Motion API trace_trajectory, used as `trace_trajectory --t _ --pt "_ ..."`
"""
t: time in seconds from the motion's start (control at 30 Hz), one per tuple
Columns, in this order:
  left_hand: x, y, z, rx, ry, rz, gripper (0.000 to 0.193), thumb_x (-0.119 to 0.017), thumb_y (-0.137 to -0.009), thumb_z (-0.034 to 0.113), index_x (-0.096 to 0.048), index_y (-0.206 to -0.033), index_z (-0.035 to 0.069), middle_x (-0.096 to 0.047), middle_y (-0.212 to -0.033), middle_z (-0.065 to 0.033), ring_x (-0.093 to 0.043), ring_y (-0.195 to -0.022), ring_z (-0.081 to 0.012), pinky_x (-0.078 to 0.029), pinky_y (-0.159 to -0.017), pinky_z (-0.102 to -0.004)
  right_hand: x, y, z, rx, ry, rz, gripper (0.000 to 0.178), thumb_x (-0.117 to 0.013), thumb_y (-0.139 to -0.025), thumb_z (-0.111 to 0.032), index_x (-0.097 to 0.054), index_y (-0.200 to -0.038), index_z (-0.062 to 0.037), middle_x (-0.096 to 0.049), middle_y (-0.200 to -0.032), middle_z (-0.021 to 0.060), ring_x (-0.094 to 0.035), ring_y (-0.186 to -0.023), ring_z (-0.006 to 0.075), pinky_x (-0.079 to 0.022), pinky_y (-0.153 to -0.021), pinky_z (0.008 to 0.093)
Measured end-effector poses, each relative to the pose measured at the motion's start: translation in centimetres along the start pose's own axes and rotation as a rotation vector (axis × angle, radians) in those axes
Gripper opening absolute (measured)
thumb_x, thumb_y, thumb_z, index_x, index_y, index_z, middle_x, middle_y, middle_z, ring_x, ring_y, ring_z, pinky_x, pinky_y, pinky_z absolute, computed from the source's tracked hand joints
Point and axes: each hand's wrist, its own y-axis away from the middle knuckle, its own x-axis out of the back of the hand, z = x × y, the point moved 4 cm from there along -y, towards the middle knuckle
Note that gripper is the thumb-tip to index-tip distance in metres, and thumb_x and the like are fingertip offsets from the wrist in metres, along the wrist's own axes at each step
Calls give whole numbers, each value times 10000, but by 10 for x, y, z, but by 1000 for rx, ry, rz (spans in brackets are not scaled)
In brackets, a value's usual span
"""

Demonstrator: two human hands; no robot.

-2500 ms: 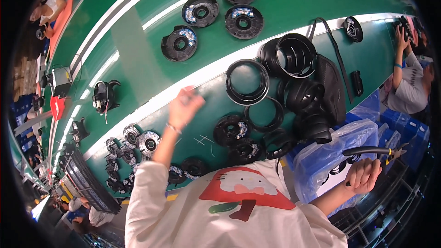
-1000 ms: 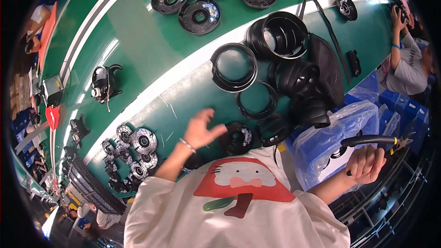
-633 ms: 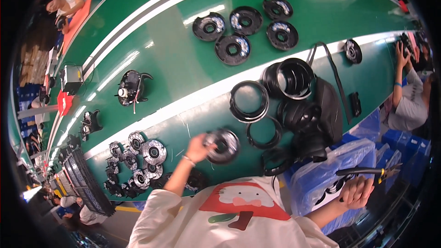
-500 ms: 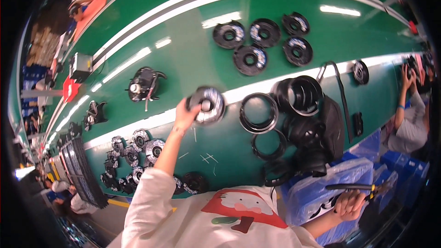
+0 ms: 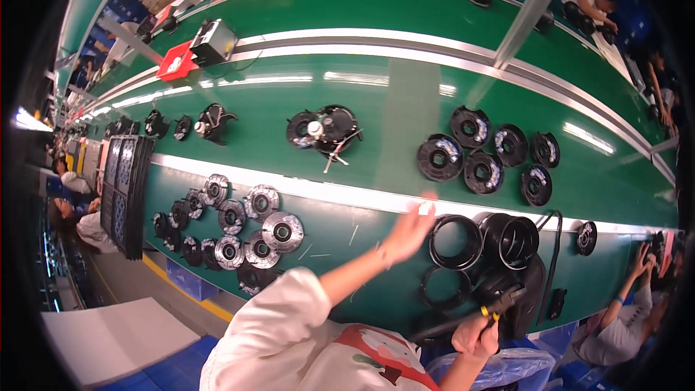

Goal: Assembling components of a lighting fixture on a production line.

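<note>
Conveyor belt (image 5: 289, 98) first, wide and green, curving across the whole view with a pale strip along its near edge. On it sits a black round part with loose wires (image 5: 323, 129), well up the belt from the person, and to the right a cluster of five black discs (image 5: 492, 157) lying flat. Nearer, on the green bench (image 5: 340, 246), a heap of silver-faced discs (image 5: 246, 228) spreads to the left, while black rings (image 5: 456, 241) and a black cylinder (image 5: 510, 237) crowd the right. Left hand (image 5: 409, 230) is up over the bench edge, fingers spread and released, holding nothing, just beside the nearest black ring and blurred. Right hand (image 5: 476, 334) is low by the body, clenched around a black tool with a yellow band (image 5: 478, 315), its tip pointing toward the black parts.
</note>
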Motion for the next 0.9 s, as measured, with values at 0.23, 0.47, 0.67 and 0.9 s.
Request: trace_trajectory --t 0.23,0.47,0.67,0.9 --pt "18 132 24 206 143 -165 278 -399 -898 291 -475 -887 24 -580 -593 -101 -576 -483 -181 -451 -432 -285 3 -85 61 -37 995 177 362 -589 -762 -128 -471 -1066 31 -445 -648 -29 -359 -469 18 -273 -411 164" --pt "29 124 33 -174 -624 27 202 -510 -794 162 -427 -876 -3 -531 -561 -180 -534 -518 -368 -427 -480 -448 -34 -102 115 -103 667 138 783 -618 -739 -284 -172 -1327 -22 -404 -1203 127 -462 -996 203 -417 -794 308" --pt "107 65 68 -176 -196 -553 217 -535 -832 259 -543 -790 46 -564 -632 -100 -571 -584 -197 -448 -554 -309 -14 -130 113 -300 459 296 463 -550 -784 -105 -410 -1216 -15 -547 -980 72 -542 -753 127 -446 -596 237" --pt "181 -98 42 -475 -1293 246 111 -641 -676 143 -622 -770 87 -443 -1188 -118 -295 -1198 -328 -220 -898 -629 5 -215 104 -76 1409 190 644 -662 -658 -187 -418 -1222 8 -565 -931 102 -559 -730 166 -466 -680 294"
